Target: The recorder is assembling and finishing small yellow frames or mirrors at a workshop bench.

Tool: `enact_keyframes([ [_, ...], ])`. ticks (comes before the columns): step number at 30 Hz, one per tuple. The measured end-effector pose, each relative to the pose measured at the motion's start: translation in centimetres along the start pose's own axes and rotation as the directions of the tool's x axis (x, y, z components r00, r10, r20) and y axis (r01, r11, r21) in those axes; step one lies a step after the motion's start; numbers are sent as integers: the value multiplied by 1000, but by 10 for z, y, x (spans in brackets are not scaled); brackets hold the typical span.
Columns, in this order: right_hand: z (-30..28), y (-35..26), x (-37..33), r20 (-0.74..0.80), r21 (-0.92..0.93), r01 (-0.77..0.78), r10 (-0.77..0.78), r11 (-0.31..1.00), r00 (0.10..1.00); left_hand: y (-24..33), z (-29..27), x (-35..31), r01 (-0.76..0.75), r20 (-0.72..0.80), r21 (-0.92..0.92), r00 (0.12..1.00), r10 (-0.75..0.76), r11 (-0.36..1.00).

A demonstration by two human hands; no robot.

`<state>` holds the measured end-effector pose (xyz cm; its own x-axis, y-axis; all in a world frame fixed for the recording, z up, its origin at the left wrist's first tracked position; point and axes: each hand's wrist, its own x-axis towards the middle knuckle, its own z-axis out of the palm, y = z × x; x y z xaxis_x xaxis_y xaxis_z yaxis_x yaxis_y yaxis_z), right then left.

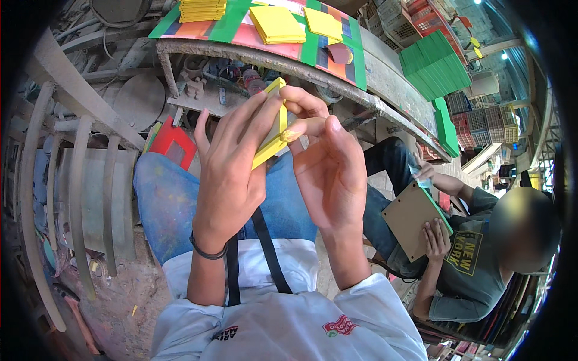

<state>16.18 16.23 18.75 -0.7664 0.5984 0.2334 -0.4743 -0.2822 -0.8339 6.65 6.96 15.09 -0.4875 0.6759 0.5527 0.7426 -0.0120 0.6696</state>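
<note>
In front of my chest, a small yellow frame (283, 114) is held tilted on its edge. My left hand (232, 162) grips it from the left, with its fingers along the frame and its thumb hidden. My right hand (330, 180) is at the frame's right side, two bent fingers touching its edge and the thumb standing apart. One of those fingertips is smeared with something yellow. Beyond my hands, stacks of yellow panels (277, 25) lie on a sheet with green stripes (241, 18). A small brownish-purple piece with a yellow edge (341, 53) rests beside them.
A worn bench (241, 55) runs across the far side. Green panels (435, 66) are stacked at its right. On my right a seated person (481, 240) holds a brown, green-edged board (415, 219). Metal bars (78, 198) and a red frame (171, 144) are on my left.
</note>
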Motion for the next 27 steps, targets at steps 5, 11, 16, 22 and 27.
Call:
enact_keyframes([
  [5,4,-4,1,13,-147,-7,9,989,1000,1,-2,-1,0,-7,2,1000,0,1000],
  [11,0,-9,-2,48,-499,156,-152,853,987,2,0,0,-5,-22,-16,1000,5,1000],
  [16,3,-13,-1,179,-653,345,-305,674,935,5,-5,1,0,-6,-47,1000,0,999],
  [22,-6,-14,5,365,-718,510,-367,474,856,3,-3,-1,5,-13,-94,1000,-6,996],
  [27,-4,-24,8,554,-743,632,-329,220,765,3,-3,0,8,-20,-124,1000,-11,992],
])
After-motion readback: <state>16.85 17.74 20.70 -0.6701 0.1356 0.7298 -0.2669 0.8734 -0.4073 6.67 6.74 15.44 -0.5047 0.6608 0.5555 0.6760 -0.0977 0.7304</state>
